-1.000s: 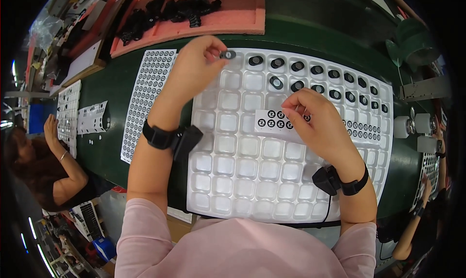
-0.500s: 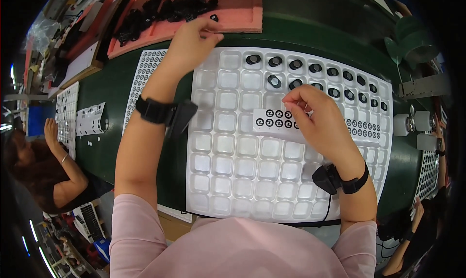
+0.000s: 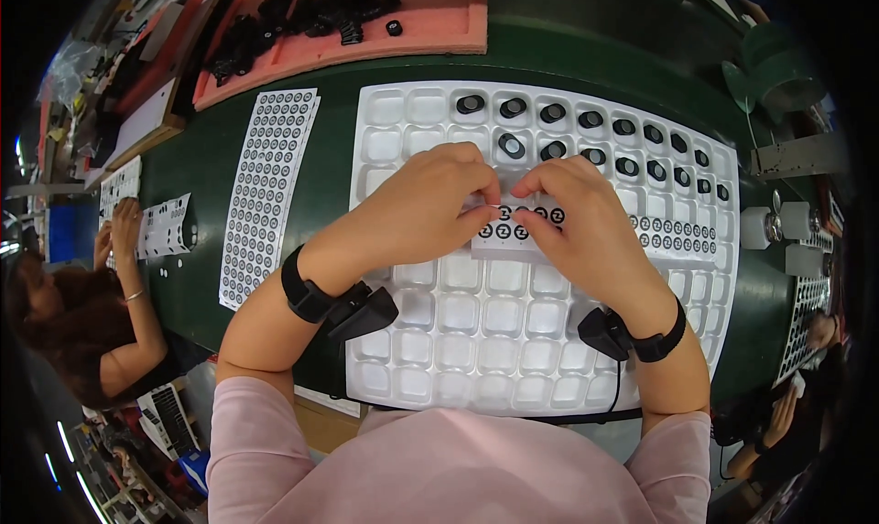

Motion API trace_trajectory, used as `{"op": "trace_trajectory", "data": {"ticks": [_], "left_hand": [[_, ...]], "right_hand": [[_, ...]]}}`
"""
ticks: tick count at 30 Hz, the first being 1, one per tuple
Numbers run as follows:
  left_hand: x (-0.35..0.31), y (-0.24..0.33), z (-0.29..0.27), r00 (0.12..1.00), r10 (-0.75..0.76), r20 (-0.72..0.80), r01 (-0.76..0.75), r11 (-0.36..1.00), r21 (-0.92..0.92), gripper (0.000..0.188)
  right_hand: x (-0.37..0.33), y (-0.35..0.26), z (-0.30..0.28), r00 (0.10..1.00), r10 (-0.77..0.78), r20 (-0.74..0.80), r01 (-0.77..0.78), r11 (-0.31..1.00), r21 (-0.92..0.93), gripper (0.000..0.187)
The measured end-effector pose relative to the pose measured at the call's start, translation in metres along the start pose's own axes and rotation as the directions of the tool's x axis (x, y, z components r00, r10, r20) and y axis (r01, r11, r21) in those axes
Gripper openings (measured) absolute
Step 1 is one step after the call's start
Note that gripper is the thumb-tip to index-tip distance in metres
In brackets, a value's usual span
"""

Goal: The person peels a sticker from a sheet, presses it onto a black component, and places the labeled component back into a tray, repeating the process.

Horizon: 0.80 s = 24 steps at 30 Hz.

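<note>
My left hand (image 3: 438,199) and my right hand (image 3: 583,215) face each other above the white tray (image 3: 375,313), fingertips close together. Both have curled fingers, with thumb and forefinger brought near each other. Whatever they hold, if anything, is too small or hidden to make out. Just under the fingertips lies a white strip of round black-and-white stickers (image 3: 504,232), partly covered by my right hand. Small black oval parts (image 3: 552,113) sit in two rows of the tray's far pockets. One part in the second row (image 3: 511,146) shows a paler top.
A pink foam tray (image 3: 439,43) with a pile of black parts (image 3: 343,13) stands at the far left. Larger sticker sheets (image 3: 267,190) lie on the green table (image 3: 197,204). Another person (image 3: 128,332) works at left, and a hand (image 3: 781,421) shows at right.
My left hand has come back from the foam tray and down to the right, meeting my right hand over the sticker strip. The right hand has shifted slightly left.
</note>
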State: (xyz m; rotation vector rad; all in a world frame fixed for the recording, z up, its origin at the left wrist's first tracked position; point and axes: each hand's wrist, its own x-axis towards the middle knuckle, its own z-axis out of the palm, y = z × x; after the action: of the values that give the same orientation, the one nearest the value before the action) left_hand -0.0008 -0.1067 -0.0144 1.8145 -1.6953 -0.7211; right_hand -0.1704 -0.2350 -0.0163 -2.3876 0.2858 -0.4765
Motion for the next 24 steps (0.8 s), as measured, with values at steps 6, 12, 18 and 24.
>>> {"op": "trace_trajectory", "data": {"ticks": [6, 12, 18, 24], "left_hand": [[-0.001, 0.004, 0.002, 0.991, -0.132, 0.034, 0.137, 0.954, -0.266, 0.009], [-0.002, -0.002, 0.001, 0.981, -0.15, 0.124, 0.193, 0.835, -0.516, 0.009], [0.001, -0.006, -0.001, 0.95, -0.179, 0.256, 0.312, 0.602, -0.735, 0.007], [0.003, 0.0, -0.001, 0.92, -0.297, 0.256, 0.392, 0.692, -0.606, 0.005]], "right_hand": [[0.001, 0.001, -0.004, 0.995, 0.048, 0.088, -0.054, 0.996, 0.065, 0.015], [0.003, -0.002, -0.008, 0.997, 0.012, 0.079, -0.023, 0.991, 0.131, 0.015], [0.005, -0.009, -0.016, 0.992, 0.061, 0.11, -0.087, 0.964, 0.25, 0.013], [0.003, -0.006, -0.013, 0.996, 0.036, 0.082, -0.05, 0.983, 0.179, 0.013]]}}
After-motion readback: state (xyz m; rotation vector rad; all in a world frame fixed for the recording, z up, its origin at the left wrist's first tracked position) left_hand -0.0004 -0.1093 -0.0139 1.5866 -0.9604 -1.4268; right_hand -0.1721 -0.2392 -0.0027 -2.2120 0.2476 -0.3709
